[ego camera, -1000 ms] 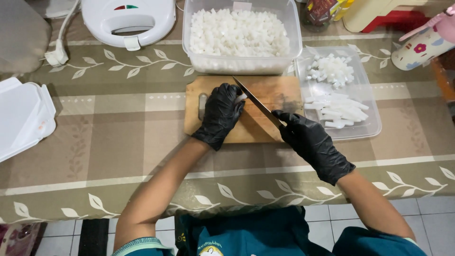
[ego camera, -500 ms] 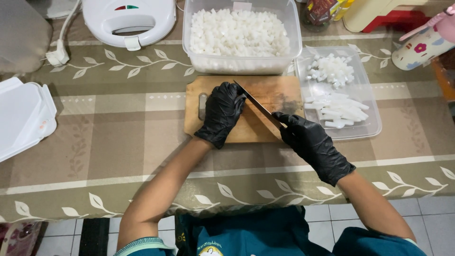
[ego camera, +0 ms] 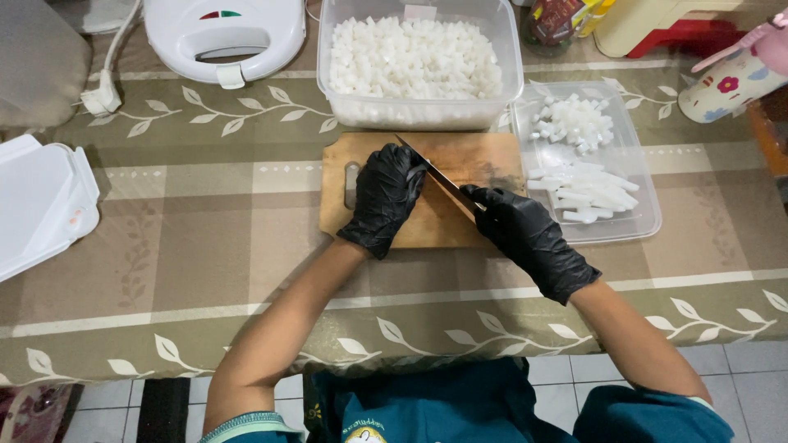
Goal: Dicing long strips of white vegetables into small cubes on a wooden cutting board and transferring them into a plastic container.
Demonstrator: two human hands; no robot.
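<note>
Two black-gloved hands over the wooden cutting board, and we're looking straight down on them. Start big: the worktop, under its leaf-patterned cloth, carries everything. At the far edge sits the large clear tub heaped with white cubes, touching the board's back edge; just right of the board lies a shallow clear tray with a small pile of cubes and some white strips.

Now the arms: both forearms come up from the near edge and angle inward. The left hand lies palm-down on the board, fingers curled together and pressed onto something beneath. The right hand is clenched round the handle of the knife, whose dark blade slants up and left, its tip near the tub.

What we can't see: whatever is pinned under the left hand is completely covered by the glove. The knife's handle is swallowed by the right fist. The white appliance and white lid are cut off at the frame.
</note>
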